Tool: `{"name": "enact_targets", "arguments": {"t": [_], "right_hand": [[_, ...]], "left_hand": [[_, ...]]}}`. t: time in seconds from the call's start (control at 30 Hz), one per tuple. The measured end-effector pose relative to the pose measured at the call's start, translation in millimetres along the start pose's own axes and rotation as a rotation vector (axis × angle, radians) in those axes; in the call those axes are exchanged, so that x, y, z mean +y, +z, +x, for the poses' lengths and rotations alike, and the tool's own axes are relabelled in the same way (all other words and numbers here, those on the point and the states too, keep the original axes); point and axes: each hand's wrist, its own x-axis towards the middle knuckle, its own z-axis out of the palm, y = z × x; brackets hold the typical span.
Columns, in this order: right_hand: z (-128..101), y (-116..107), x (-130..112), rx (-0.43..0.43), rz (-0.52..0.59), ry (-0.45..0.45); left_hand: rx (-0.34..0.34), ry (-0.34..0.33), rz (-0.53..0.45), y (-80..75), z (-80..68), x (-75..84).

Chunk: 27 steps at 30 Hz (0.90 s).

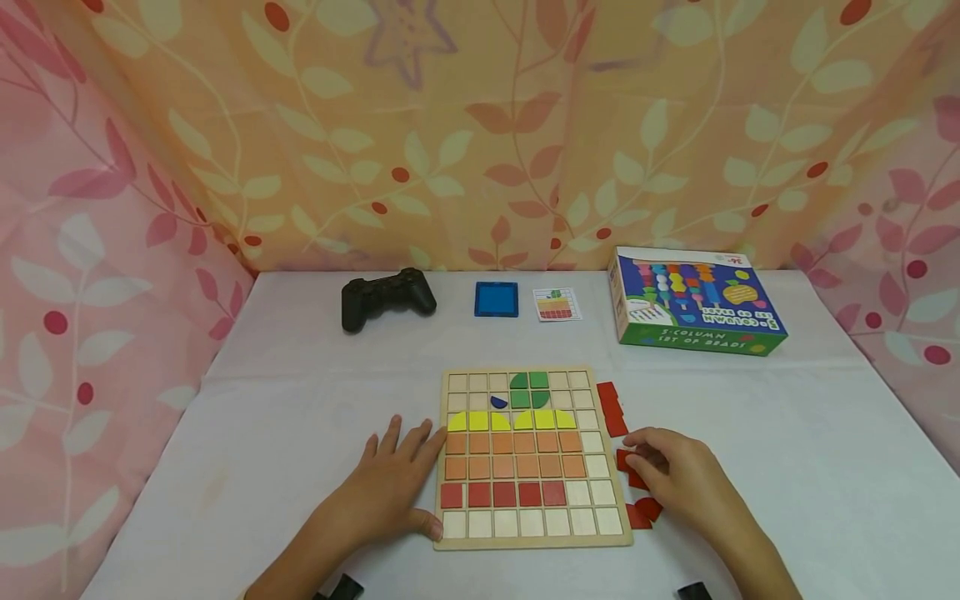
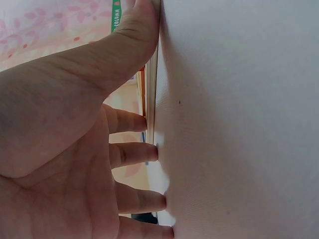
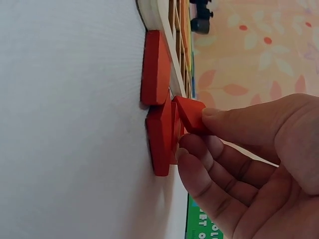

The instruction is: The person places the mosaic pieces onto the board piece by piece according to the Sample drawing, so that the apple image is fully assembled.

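A wooden grid board lies on the white table, its cells partly filled with green pieces, yellow pieces, orange tiles and a row of red tiles. One small dark blue piece sits near the green ones. My left hand rests at the board's left edge with fingers spread, the thumb at the lower corner. Beside the right edge, my right hand pinches a red tile between thumb and fingers. Other loose red tiles lie below it on the table.
Along the back stand a black game controller, a blue square tray, a small pattern card and a colourful bead-set box. More loose red pieces line the board's upper right side. Patterned curtains hang behind.
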Motion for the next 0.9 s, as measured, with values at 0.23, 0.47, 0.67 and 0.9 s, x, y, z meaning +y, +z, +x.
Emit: {"name": "enact_targets", "arguments": {"t": [0.23, 0.47, 0.67, 0.9], "right_hand": [[1.3, 0.5, -1.9, -0.021, 0.002, 0.026], [0.9, 2.1, -0.4, -0.013, -0.015, -0.005], [0.4, 1.4, 0.7, 0.001, -0.036, -0.007], [-0.1, -0.3, 2.7, -0.04, -0.044, -0.002]], "left_hand": [[0.0, -0.004, 0.003, 1.0, 0.8, -0.4], [-0.004, -0.006, 0.005, 1.2, 0.9, 0.0], [-0.005, -0.003, 0.005, 2.3, 1.3, -0.7], [-0.004, -0.002, 0.014, 2.3, 1.5, -1.1]]}}
